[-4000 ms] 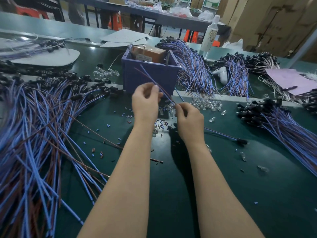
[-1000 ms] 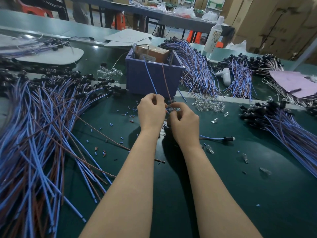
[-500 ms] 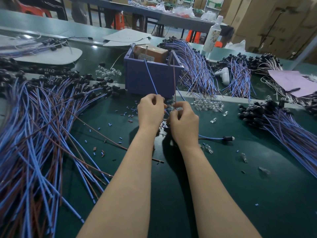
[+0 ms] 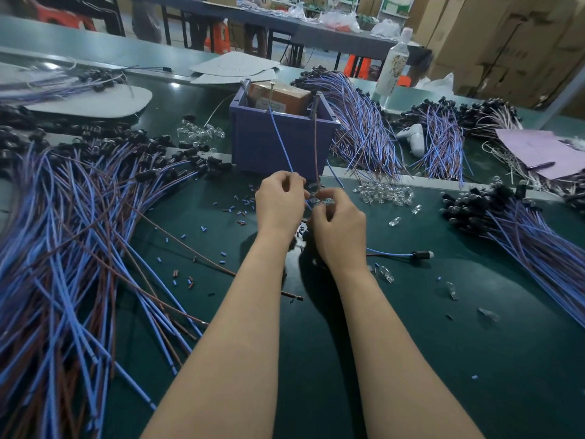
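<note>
Both hands meet over the green table [image 4: 411, 359], in front of a purple bin [image 4: 278, 144]. My left hand [image 4: 280, 202] pinches a thin blue wire [image 4: 281, 144] that rises up and to the left from its fingers. My right hand [image 4: 338, 226] pinches a brown wire [image 4: 315, 150] that stands almost upright, with a small clear LED [image 4: 327, 201] at its fingertips. The wires' other end trails right along the table to a black cap [image 4: 422, 255]. What joins the wires between the fingers is hidden.
A big fan of blue and brown wires [image 4: 72, 264] with black caps fills the left. More wire bundles [image 4: 538, 236] lie right and behind the bin [image 4: 364, 128]. Clear LEDs [image 4: 383, 191] are heaped near my right hand. A bottle [image 4: 394, 63] stands at the back.
Four seconds ago the hands were apart with one wire stretched between them. They have since come together, and the brown wire has swung upright while the blue one leans left.
</note>
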{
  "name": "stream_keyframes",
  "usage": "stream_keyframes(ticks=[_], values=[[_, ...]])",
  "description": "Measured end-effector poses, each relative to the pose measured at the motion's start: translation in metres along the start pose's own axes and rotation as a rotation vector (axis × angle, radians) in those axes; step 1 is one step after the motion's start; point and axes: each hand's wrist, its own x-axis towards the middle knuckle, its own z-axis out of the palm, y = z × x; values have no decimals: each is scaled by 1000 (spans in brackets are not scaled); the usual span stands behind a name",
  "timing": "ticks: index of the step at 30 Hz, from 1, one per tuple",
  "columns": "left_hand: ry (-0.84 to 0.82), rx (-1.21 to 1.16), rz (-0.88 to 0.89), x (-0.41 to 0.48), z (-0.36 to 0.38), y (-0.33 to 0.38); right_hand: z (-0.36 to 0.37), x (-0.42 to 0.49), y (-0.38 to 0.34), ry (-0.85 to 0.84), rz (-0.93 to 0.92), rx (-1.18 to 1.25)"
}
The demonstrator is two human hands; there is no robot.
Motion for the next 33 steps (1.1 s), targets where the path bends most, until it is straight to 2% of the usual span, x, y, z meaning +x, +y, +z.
stream_keyframes(ticks=[27, 33], values=[[-45, 29, -1, -1, -1, 5, -2, -1, -2, -10, -21, -1], [-125, 26, 34, -2, 0, 13, -8, -1, -8, -64, -38, 21]])
